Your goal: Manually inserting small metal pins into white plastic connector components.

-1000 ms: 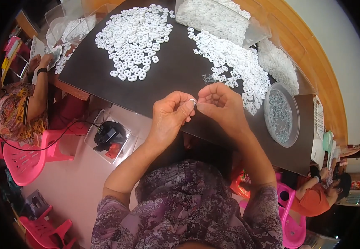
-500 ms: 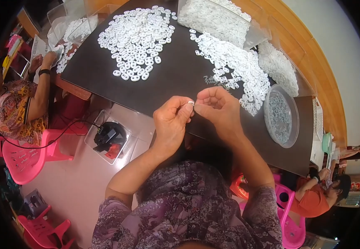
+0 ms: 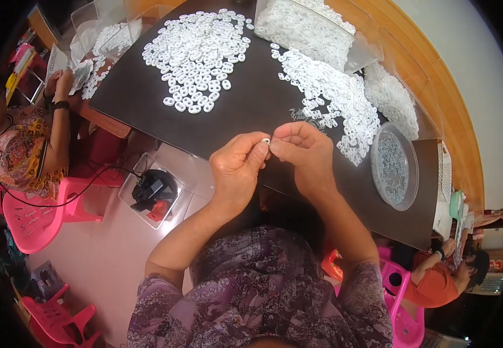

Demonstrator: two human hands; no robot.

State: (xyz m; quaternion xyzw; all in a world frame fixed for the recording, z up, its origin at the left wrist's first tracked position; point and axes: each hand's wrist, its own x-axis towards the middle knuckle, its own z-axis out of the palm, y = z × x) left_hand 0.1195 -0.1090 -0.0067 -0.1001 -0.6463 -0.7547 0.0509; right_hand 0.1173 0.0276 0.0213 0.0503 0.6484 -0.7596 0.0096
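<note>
Over the table's near edge, my left hand (image 3: 234,171) pinches a small white plastic piece (image 3: 266,141) between thumb and forefinger. A dark hole shows in the piece. My right hand (image 3: 309,159) meets it there, thumb and forefinger pressed together against the piece's right side. Whatever those right fingertips hold is hidden. Beyond my hands lies a heap of white oval two-holed pieces (image 3: 196,55). To its right spreads a pile of flatter white pieces (image 3: 335,95). Several small grey metal parts (image 3: 306,116) lie just past my right hand.
A round clear tray (image 3: 395,200) of small metallic parts stands at the right. Clear bins (image 3: 367,52) of white pieces line the back of the dark table (image 3: 147,98). Other people sit at left (image 3: 31,139) and right (image 3: 434,278). Pink chairs (image 3: 37,214) stand on the floor.
The white piece has turned slightly in my left fingers, so a dark hole now shows. Both hands stay together. The view has shifted slightly, and the person at right has raised a hand toward the head.
</note>
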